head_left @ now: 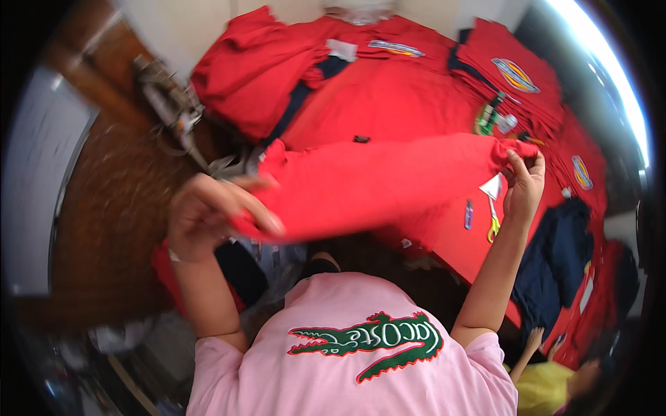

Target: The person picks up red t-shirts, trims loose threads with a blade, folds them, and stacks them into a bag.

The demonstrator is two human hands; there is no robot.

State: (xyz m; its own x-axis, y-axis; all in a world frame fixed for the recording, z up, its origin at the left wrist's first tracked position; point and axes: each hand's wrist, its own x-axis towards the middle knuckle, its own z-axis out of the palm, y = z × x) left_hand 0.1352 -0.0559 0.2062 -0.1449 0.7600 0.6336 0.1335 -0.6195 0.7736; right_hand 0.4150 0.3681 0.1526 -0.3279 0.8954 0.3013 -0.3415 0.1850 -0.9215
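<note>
A piece of red cloth is stretched between my two hands above the work surface. My right hand pinches its bunched right end between thumb and fingers. At the other end, my left hand grips the lower left corner, its fingers slightly blurred by motion. The cloth's middle hangs smooth, its left edge ruffled. Just below the right end, by my right wrist, lie yellow-handled scissors and a small blue and purple item.
Red garments cover the far side. A folded red stack with an oval patch sits far right, near a green bottle. Dark blue cloth lies right, where another person's hand rests. Machine parts stand left.
</note>
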